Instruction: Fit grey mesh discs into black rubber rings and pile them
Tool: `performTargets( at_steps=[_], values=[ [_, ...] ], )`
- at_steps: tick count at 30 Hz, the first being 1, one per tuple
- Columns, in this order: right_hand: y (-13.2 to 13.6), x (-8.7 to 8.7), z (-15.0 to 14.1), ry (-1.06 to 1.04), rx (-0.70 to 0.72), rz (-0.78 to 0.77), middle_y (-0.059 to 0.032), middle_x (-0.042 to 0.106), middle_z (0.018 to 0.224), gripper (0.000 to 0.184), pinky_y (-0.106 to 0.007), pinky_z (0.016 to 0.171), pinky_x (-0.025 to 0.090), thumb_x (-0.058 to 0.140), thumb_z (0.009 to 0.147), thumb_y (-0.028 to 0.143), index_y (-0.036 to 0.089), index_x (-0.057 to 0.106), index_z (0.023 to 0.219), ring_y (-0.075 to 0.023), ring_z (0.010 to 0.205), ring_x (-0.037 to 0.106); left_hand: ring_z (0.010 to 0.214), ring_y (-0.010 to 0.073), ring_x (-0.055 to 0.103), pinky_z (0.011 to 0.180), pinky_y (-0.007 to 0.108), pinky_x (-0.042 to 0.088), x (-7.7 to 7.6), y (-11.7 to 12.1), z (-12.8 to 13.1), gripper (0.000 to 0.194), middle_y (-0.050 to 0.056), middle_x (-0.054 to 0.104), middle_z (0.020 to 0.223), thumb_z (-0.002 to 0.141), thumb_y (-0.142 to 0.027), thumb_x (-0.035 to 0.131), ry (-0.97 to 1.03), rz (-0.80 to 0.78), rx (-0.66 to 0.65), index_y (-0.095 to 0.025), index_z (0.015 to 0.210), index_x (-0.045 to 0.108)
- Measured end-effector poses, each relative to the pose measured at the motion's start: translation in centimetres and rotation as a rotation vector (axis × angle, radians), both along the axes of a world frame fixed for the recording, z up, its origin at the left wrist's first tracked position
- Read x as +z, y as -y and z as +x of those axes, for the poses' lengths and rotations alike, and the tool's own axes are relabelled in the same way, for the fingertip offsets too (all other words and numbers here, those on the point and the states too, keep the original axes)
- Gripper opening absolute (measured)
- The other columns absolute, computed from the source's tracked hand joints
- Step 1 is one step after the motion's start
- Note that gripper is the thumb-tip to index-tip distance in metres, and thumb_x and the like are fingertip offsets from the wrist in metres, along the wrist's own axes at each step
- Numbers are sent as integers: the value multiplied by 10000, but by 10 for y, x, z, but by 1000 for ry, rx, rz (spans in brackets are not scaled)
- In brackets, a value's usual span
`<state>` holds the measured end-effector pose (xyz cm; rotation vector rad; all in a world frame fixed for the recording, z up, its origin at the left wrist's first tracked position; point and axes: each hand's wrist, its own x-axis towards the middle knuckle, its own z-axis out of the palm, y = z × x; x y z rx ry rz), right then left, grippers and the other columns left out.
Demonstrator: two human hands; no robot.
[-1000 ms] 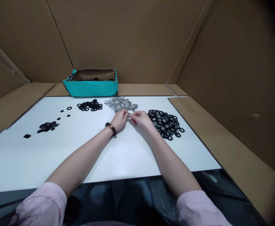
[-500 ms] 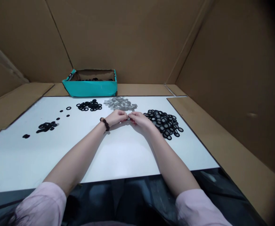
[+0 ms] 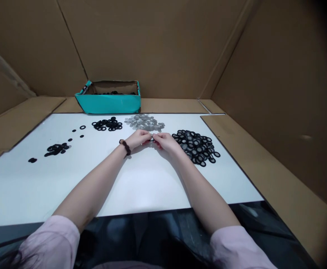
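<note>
My left hand (image 3: 139,139) and my right hand (image 3: 164,141) meet above the white table, fingertips pinched around one small black ring (image 3: 152,139) with a pale centre. Most of that ring is covered by my fingers. Just beyond my hands lies a pile of grey translucent discs (image 3: 145,122). Black rings with grey discs in them (image 3: 198,147) are heaped beside my right hand. Farther left, plain black rings (image 3: 107,124) form a small pile.
A teal box (image 3: 110,104) with black pieces inside stands at the back. Another cluster of black pieces (image 3: 57,149) lies on the left of the white tabletop (image 3: 141,183), with several strays around it. Cardboard walls (image 3: 158,48) surround the table.
The view has shifted slightly. Both hands stay together, and the piece between my fingertips has turned a little, so its dark rim and pale centre show more.
</note>
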<state>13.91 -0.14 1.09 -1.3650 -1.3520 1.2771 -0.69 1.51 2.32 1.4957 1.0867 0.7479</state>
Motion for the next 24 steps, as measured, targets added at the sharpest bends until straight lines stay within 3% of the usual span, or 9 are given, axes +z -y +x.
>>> performTargets(
  at_steps=[5,8,11,15,20,24],
  values=[
    [-3,0,3,-72,110,-120,60,340,400,358,-210,362,182,609,777,382,177,451,531,-49,351,274,517,93,405,531,238,337,3,-3,-5,146,-21,456,502,644,-211,523,-92,71,-203,-164,509,491],
    [-3,0,5,-105,157,-135,70,327,410,343,-208,364,182,595,792,393,178,453,565,-48,354,270,519,87,404,531,229,331,3,-4,-7,148,-31,444,500,643,-228,527,-75,57,-229,-164,518,481],
    [-2,0,5,-63,171,-78,63,348,432,316,-213,382,195,583,802,357,175,456,577,-52,380,293,492,71,380,514,214,325,1,-4,-8,196,-42,417,485,655,-239,538,-41,9,-213,-162,501,445],
    [0,5,4,3,122,-6,61,363,442,307,-220,423,213,604,771,294,178,427,548,-56,419,308,492,61,391,509,196,336,-2,-4,-7,156,-37,457,496,670,-245,584,8,-10,-216,-135,569,538],
    [5,12,3,65,20,51,56,363,421,325,-233,452,205,548,783,236,168,434,487,-54,426,291,459,44,372,522,192,395,-1,2,-1,148,-53,418,466,688,-183,576,141,-98,-61,-133,559,525],
    [7,12,0,48,-10,62,58,370,395,323,-224,436,222,549,777,236,167,440,481,-48,399,294,432,34,364,462,162,347,1,6,4,181,-50,410,442,692,-107,539,141,-81,27,-128,517,495]
  ],
)
